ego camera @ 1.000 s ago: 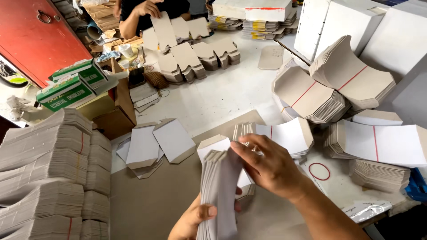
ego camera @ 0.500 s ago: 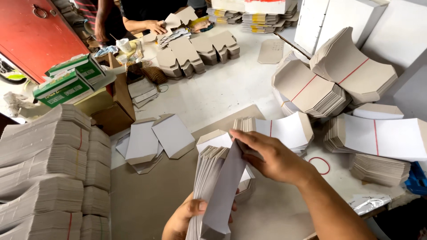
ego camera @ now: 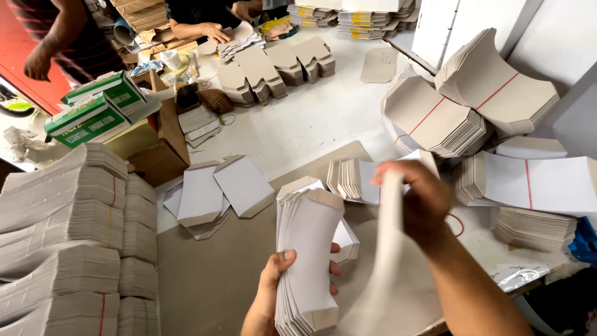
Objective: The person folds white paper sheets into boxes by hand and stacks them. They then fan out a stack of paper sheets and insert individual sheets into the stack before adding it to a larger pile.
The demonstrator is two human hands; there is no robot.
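Observation:
My left hand [ego camera: 273, 286] grips a thick upright stack of flat grey-white carton blanks [ego camera: 308, 249] low in the middle of the view. My right hand [ego camera: 420, 199] is to the right of that stack and holds a single blank [ego camera: 385, 249], which hangs down and is blurred by motion. Behind my right hand a fanned row of more blanks [ego camera: 348, 180] lies on a brown cardboard sheet [ego camera: 211, 274].
Tall banded bundles of blanks [ego camera: 62, 236] fill the left. Curved bundles with red bands [ego camera: 491, 93] and flat ones [ego camera: 535, 186] sit at the right. Loose blanks [ego camera: 217, 190], green boxes [ego camera: 93, 112] and die-cut stacks [ego camera: 273, 68] lie on the table. Other people's hands [ego camera: 214, 31] work at the far side.
My right hand has pulled one blank off the stack and swung it to the right. The left hand has raised the stack slightly. The view has tilted down.

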